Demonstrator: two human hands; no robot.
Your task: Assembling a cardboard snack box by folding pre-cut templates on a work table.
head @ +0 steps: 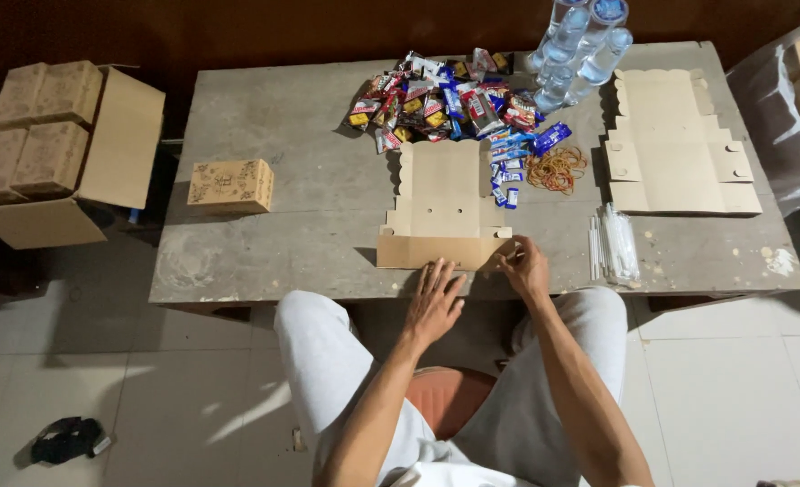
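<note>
Folding flat box (443, 206) at table (310, 135) near edge. L hand (434, 302) pressing front flap, fingers spread, gripping nothing. R hand (524, 266) pinching corner tab. Keeping crease straight, pressing evenly advised.

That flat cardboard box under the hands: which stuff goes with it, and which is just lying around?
In use: flat box blank, left hand, right hand.

Lying about: snack packets, rubber bands, water bottles, spare blanks, finished box, straws.
</note>
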